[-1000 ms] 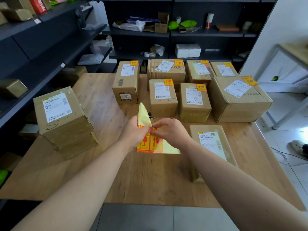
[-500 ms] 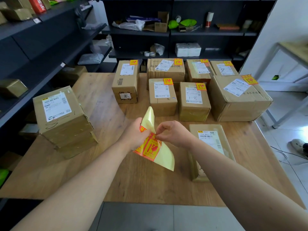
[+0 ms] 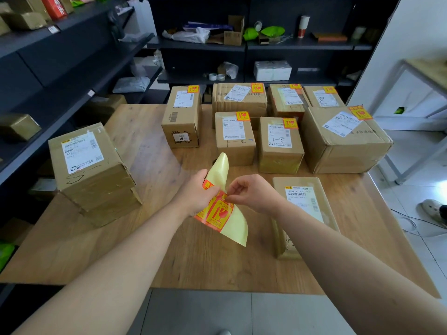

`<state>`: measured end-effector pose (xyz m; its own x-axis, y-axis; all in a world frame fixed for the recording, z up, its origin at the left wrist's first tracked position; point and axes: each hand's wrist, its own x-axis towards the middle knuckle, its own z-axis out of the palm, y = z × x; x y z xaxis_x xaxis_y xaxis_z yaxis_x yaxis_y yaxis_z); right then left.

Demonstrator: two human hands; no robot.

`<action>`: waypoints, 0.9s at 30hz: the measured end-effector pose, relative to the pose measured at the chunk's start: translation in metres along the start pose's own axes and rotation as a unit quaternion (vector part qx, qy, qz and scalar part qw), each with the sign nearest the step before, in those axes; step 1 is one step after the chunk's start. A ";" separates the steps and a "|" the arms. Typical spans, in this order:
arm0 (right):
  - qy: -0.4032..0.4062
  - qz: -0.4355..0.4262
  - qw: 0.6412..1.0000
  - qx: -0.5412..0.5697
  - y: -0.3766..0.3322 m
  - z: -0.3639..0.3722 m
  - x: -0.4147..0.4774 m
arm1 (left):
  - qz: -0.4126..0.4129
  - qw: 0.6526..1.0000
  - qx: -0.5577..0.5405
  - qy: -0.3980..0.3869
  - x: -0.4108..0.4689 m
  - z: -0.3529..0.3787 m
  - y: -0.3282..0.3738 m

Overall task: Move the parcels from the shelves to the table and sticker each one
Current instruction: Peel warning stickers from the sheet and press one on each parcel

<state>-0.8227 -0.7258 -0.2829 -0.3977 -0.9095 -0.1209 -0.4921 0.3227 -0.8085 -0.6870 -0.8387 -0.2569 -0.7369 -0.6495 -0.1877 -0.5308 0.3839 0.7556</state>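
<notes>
My left hand (image 3: 197, 195) grips a curled yellow backing sheet (image 3: 233, 223) that carries red-and-yellow fragile stickers. My right hand (image 3: 251, 193) pinches the top corner of one sticker (image 3: 219, 212) on that sheet. Both hands hover above the wooden table (image 3: 205, 259). A flat parcel (image 3: 304, 199) with a white label and no red sticker lies just right of my right hand. A tall taped parcel (image 3: 92, 170) without a sticker stands at the table's left edge. Several cardboard parcels at the back, such as the large box (image 3: 343, 141), each bear a fragile sticker.
Dark shelving (image 3: 60, 68) runs along the left and back, holding gold-wrapped parcels (image 3: 18, 126), white bags, tape rolls and small boxes. A second table (image 3: 425, 73) stands at the right. A shoe (image 3: 433, 210) and cables lie on the tiled floor at the right.
The backing sheet has curled and tilted in my left hand. My right fingers have shifted to the corner of a sticker and lifted slightly.
</notes>
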 end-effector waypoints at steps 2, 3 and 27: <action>0.001 0.003 1.000 -0.014 0.000 0.000 -0.002 | 0.000 1.000 -0.005 -0.006 -0.001 0.000 0.000; 0.002 0.003 1.000 -0.020 0.000 0.000 -0.003 | 0.000 1.000 -0.008 -0.008 -0.001 0.000 -0.001; 0.014 0.031 0.999 -0.020 -0.002 0.001 -0.012 | 0.031 0.996 0.059 0.061 -0.007 0.010 0.002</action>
<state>-0.8165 -0.7158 -0.2803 -0.4494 -0.8801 -0.1529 -0.4969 0.3886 -0.7759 -0.6874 -0.8271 -0.2602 -0.7178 -0.6936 -0.0604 -0.5364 0.4957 0.6830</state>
